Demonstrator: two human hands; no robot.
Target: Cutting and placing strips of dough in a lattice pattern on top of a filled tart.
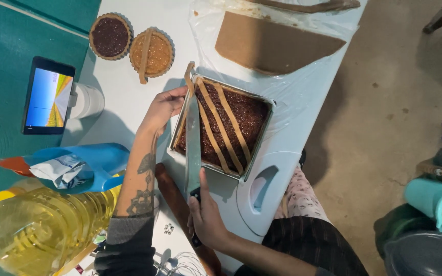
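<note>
A long knife [193, 138] is held by its dark handle in the right hand [205, 217], fingers clamped round it, the blade laid flat along the left edge of a square metal pan [262, 140]; the placement appears suited to trimming or lifting dough at the rim. The left hand [163, 106] is rested against the pan's far left corner, fingers closed loosely on the end of a dough strip [189, 71], apparently to steady it. The pan sits near the middle of the white counter [124, 97] and is filled with dark jam, crossed by several pale dough strips laid diagonally. A rolled dough sheet [272, 43] is seen on plastic film beyond. Two small tart tins are noted at the far left: one [110, 36] with dark filling, one [154, 52] with orange filling and a single strip. An oil bottle [42, 230] is near.
</note>
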